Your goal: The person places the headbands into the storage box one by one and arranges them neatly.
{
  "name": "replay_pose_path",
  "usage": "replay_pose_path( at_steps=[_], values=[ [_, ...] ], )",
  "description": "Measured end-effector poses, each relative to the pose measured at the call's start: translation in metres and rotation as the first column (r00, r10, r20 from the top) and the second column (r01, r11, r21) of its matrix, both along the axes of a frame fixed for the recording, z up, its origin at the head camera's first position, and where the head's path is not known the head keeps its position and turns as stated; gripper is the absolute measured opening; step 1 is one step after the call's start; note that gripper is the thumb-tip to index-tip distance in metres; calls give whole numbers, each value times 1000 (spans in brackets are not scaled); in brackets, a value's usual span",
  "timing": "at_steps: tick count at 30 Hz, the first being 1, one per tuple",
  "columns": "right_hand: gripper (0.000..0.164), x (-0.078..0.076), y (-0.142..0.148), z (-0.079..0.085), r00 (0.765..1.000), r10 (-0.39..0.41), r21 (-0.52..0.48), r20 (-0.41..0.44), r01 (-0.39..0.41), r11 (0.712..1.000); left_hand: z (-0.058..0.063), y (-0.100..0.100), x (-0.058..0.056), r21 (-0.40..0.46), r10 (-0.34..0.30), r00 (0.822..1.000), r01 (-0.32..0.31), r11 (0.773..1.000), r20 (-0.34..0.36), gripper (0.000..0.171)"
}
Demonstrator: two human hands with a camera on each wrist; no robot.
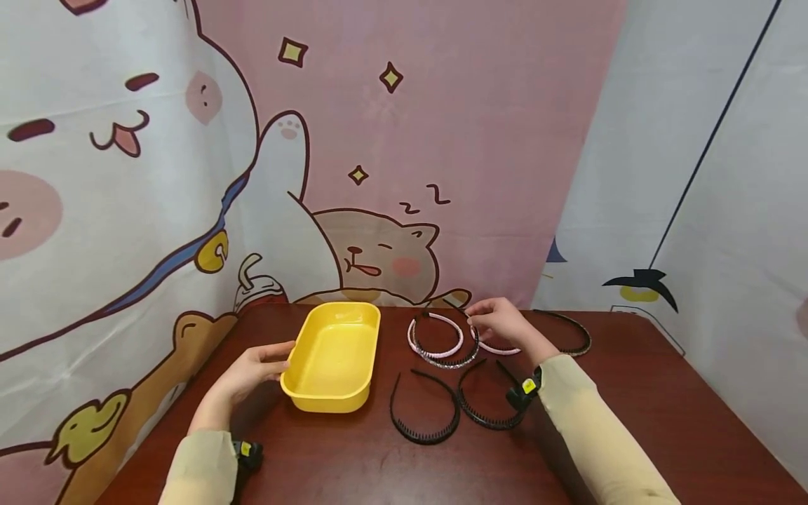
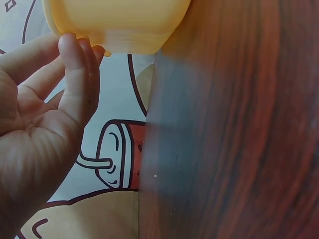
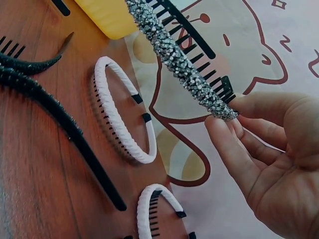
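Note:
A headband covered in silver glitter [image 3: 174, 62], with black comb teeth inside, is pinched at one end by my right hand [image 1: 501, 323]. It hangs raised at the back of the table and overlaps a pale pink headband [image 1: 461, 337] in the head view. My left hand [image 1: 251, 372] grips the left side of a yellow plastic tray [image 1: 328, 405], fingertips at its rim. Only the tray's near wall and floor show, with nothing lying in it. A second pale pink headband [image 3: 143, 214] lies below the right hand, partly covered by it in the head view.
Two black toothed headbands [image 1: 426, 440] lie in the middle of the brown table [image 1: 404, 477], side by side. Another dark headband [image 1: 587, 341] rests at the back right, behind the right wrist. A printed cartoon curtain [image 1: 492, 140] borders the table's back and sides.

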State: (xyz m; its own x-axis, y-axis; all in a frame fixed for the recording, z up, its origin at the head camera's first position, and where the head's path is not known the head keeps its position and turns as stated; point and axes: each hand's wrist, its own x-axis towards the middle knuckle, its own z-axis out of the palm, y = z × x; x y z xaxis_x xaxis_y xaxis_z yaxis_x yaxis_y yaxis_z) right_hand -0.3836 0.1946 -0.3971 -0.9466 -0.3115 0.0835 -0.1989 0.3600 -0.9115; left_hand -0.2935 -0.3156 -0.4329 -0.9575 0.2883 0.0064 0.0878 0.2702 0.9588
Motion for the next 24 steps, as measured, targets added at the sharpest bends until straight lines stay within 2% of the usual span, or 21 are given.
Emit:
replay_pose_path(
  at_steps=[16,24],
  values=[
    [31,-7,-20,20,1000,-2,-25,22,3,1000,-3,1,-4,-13,2,1000,-2,1000,12,54],
    [31,-10,-34,32,1000,21,-22,12,-21,1000,-3,1,-4,-15,17,1000,-17,1000,18,55]
  ],
)
